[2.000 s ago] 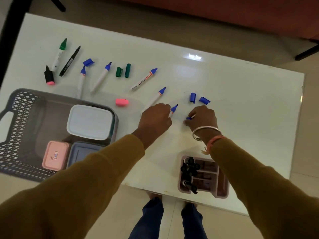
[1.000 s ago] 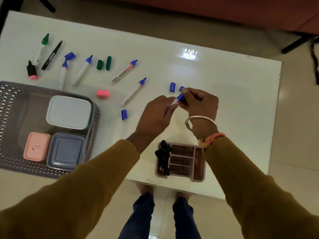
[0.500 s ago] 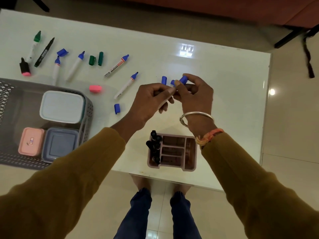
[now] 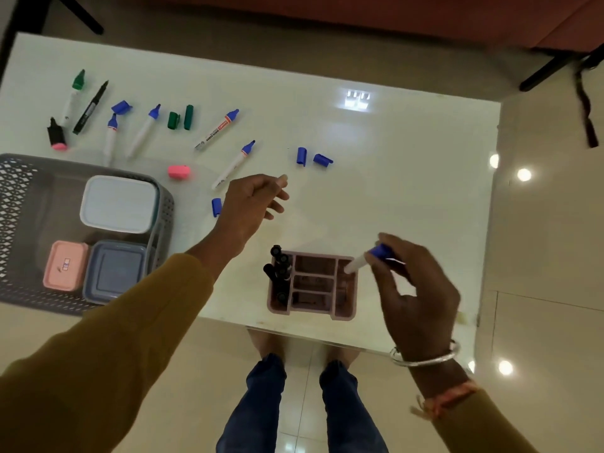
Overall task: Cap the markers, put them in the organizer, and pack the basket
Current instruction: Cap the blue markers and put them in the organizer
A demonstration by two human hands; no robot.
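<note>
Now our hands have parted: the right hand [image 4: 415, 289] has dropped to the lower right of the frame, its grip pinching the capped blue marker [image 4: 358, 263] near the cap. The white end points down at the right-hand compartment of the pink organizer [image 4: 310, 313]. Our left hand [image 4: 248, 207] hovers mid-frame, grip loose and empty. Black markers [image 4: 277, 266] stand in the organizer's left compartment. Uncapped blue markers [image 4: 233, 165] and loose blue caps [image 4: 301, 156] lie across the counter [image 4: 408, 191], and the grey basket [image 4: 19, 191] sits far left.
</note>
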